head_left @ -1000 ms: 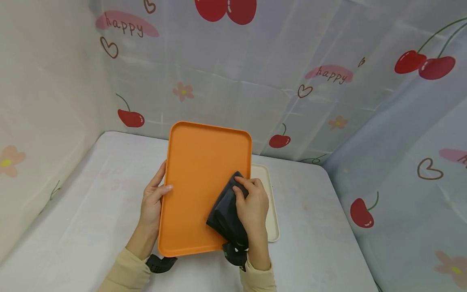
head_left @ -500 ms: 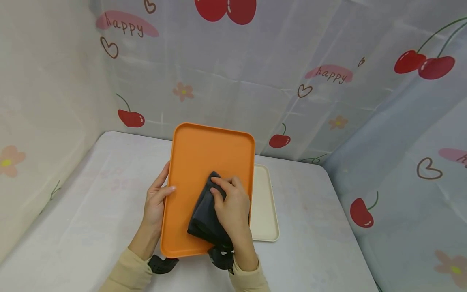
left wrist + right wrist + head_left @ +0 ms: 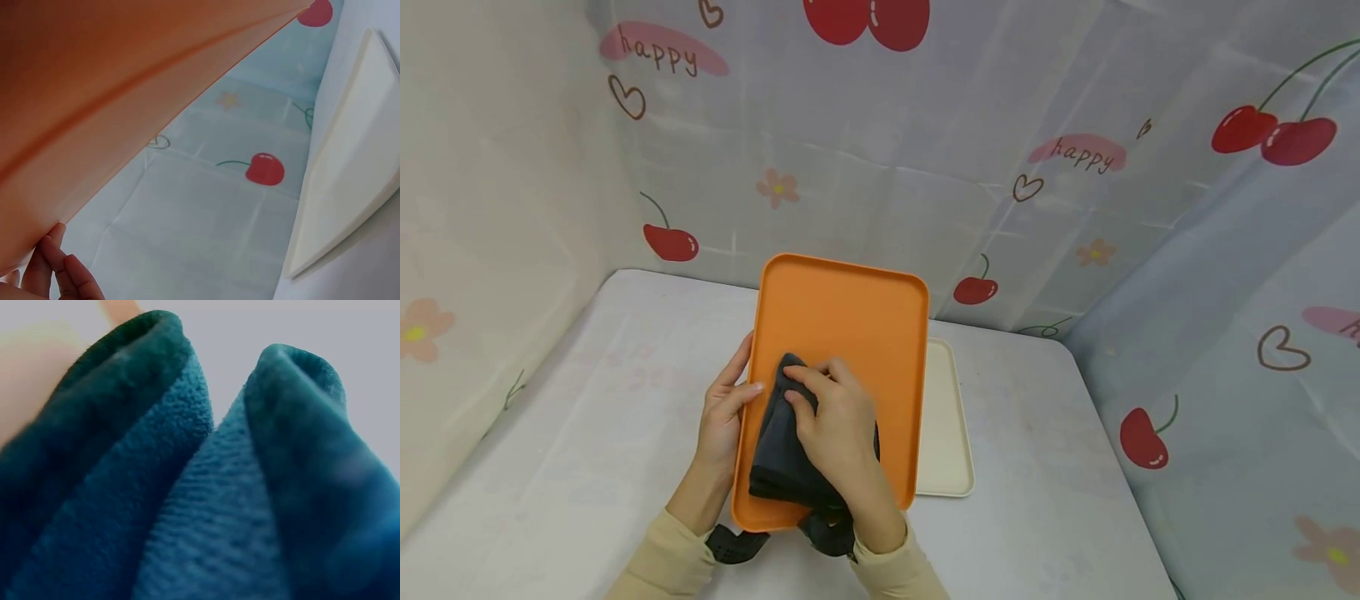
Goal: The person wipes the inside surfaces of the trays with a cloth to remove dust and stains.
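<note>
An orange tray [image 3: 850, 325] is held up off the table, tilted toward me. My left hand [image 3: 718, 425] grips its left edge, thumb over the rim; in the left wrist view the fingers [image 3: 75, 275] lie against the tray's underside [image 3: 81, 137]. My right hand [image 3: 835, 417] pinches a folded dark grey cloth [image 3: 778, 450] against the tray's inner face, near its lower left part. Up close in the right wrist view, folds of the fuzzy cloth [image 3: 206, 519] fill most of the picture and hide the right fingers.
A cream tray [image 3: 946, 417] lies on the white table [image 3: 1037, 467], partly covered by the orange one from above. Behind the table hangs a curtain [image 3: 880, 167] printed with cherries, and more sheeting closes off both sides.
My right hand has slid the cloth leftward across the orange tray, from its right side to its left. The orange tray has shifted slightly right with my left hand.
</note>
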`<state>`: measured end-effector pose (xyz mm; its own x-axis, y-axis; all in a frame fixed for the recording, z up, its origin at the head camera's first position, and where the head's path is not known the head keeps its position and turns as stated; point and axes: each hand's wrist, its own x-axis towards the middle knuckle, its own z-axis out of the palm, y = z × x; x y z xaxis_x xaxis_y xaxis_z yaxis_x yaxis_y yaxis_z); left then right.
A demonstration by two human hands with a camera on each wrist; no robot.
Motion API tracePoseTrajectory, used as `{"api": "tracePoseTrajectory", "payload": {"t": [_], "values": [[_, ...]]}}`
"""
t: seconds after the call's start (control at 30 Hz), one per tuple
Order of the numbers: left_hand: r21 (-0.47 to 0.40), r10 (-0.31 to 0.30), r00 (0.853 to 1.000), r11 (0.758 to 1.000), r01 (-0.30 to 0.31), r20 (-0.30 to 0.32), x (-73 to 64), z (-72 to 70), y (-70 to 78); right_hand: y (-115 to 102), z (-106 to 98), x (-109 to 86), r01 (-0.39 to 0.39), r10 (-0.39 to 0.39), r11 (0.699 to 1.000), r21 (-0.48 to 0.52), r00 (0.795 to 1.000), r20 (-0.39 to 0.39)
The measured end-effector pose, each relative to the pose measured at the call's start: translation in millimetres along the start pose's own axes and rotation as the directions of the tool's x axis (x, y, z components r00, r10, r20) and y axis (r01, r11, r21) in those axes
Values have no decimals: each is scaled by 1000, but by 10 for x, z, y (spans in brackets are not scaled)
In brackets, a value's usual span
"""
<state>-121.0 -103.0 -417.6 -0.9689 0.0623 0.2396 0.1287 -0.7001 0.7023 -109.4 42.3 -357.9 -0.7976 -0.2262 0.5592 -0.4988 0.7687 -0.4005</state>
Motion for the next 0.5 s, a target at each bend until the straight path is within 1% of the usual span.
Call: {"api": "tracePoseTrajectory", "payload": {"t": [0.1, 0.23, 0.33, 0.5], "values": [[8, 5, 1000, 1000, -5, 8, 0, -9, -22, -59, 18, 19, 13, -13, 1000, -10, 999, 46], [14, 45, 998, 999, -45, 35, -9, -22, -37, -120, 29, 38, 23, -22, 1000, -9, 995, 98], [0, 77, 994, 997, -77, 73, -16, -28, -31, -132, 28, 50, 32, -34, 999, 15, 993, 115], [-5, 87, 990, 996, -88, 110, -20, -35, -30, -129, 28, 65, 58, -64, 997, 46, 989, 132]]}}
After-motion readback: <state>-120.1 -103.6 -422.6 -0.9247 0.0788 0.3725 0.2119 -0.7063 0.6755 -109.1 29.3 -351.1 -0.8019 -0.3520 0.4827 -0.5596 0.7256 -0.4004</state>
